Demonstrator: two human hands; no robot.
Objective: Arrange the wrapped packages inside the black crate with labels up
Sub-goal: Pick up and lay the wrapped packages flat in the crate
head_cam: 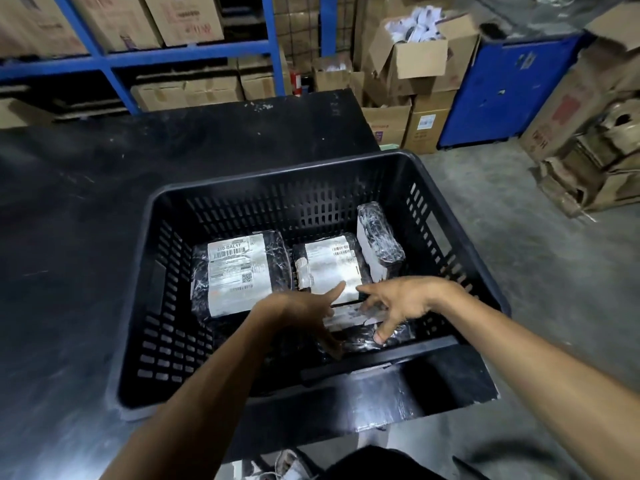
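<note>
The black crate (460, 271) stands on a dark table and holds several packages in black wrap. A large package (239, 275) lies flat at the left with its white label up. A middle package (329, 265) also lies label up. A third package (379, 242) leans on its edge at the far right. A fourth package (360, 323) lies near the front wall under my hands, with a white label partly showing. My left hand (304, 317) and my right hand (401, 303) hover with spread fingers over that front package, fingertips touching or nearly touching it.
The dark table (86, 237) extends left and behind the crate. Blue shelving (104, 60) with cardboard boxes runs along the back. Open cardboard boxes (419, 57), a blue bin (502, 95) and crushed cartons (588, 161) stand on the concrete floor to the right.
</note>
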